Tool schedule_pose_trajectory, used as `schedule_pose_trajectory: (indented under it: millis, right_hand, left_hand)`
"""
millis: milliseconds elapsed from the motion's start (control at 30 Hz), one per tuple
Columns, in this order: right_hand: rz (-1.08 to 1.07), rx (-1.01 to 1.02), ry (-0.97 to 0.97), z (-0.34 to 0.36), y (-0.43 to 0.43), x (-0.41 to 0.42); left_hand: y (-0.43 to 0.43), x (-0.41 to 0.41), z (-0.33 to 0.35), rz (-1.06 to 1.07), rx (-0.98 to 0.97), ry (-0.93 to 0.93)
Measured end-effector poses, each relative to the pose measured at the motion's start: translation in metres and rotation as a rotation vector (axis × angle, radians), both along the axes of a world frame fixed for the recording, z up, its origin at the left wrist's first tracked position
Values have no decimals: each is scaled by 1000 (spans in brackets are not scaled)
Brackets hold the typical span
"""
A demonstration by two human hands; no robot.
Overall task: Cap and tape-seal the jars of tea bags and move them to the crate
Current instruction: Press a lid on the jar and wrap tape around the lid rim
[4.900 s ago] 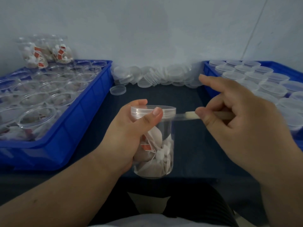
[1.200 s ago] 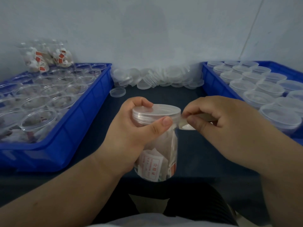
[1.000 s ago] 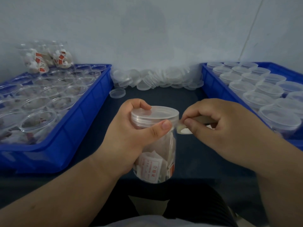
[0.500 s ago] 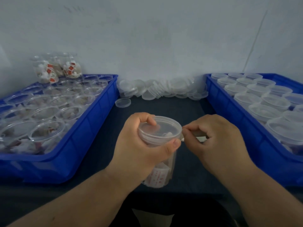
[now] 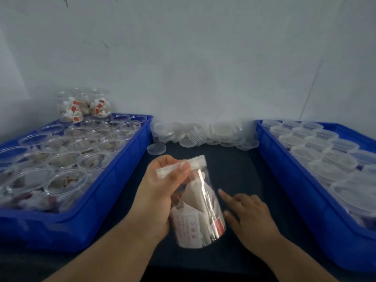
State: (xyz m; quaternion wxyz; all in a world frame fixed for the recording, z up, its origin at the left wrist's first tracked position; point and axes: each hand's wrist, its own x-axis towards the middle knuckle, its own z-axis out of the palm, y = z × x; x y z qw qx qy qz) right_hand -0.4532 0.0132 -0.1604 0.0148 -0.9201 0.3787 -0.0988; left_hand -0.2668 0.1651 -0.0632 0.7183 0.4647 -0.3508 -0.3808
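Observation:
My left hand (image 5: 157, 197) grips a clear capped jar of tea bags (image 5: 198, 210) near its lid (image 5: 181, 165). The jar is tilted, lid end away from me, bottom toward me, above the dark table (image 5: 234, 165). My right hand (image 5: 249, 214) is low beside the jar's bottom, fingers loosely spread and holding nothing. A blue crate (image 5: 114, 180) on the left holds several uncapped jars of tea bags. Another blue crate (image 5: 295, 180) on the right holds several capped jars.
A heap of loose clear lids (image 5: 203, 133) lies along the back wall between the crates, with one single lid (image 5: 156, 149) in front of it. A few filled jars (image 5: 81, 107) are stacked at the far left corner.
My right hand has let go of the tape at the lid and dropped down beside the jar's bottom. My left hand has tilted the jar. The camera view has risen.

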Motion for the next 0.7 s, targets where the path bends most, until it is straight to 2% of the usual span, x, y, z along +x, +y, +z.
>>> schedule_pose_trajectory:
  millis: [100,167,200,267,300,333,367,433,500,600,700]
  right_hand:
    - [124,2,97,-13,10,-2]
    - [107,15,55,-9,15,-2]
    - [71,77,-43,2,19,-1]
    - [28,300,-408,40,32,3]
    - [60,439,-625,61,40,5]
    - [130,536,-754,81,47,9]
    - [216,593,-798,98,55,13]
    - [359,634,-722,123,67,20]
    - [398,629,-674,131,72,24]
    - [397,812,-779,126,66,19]
    - [433,951,-795,122,61,8]
  left_hand:
    - [2,4,0,-10,25,5]
    - [3,6,-1,-17,43,4]
    - [4,6,-1,-27,51,-4]
    - [4,2,-1,-23,56,-29]
    - [3,-1,-2,-12,60,-49]
    - [3,-4,-2,-2,67,-73]
    - [2,-8,-4,4,78,-107]
    - [2,-16,-5,-5,99,-185]
    - [4,-19,-5,-21,110,-228]
    - [10,-16,-4,-30,105,-235]
    - [14,-11,-5,-133,95,-240]
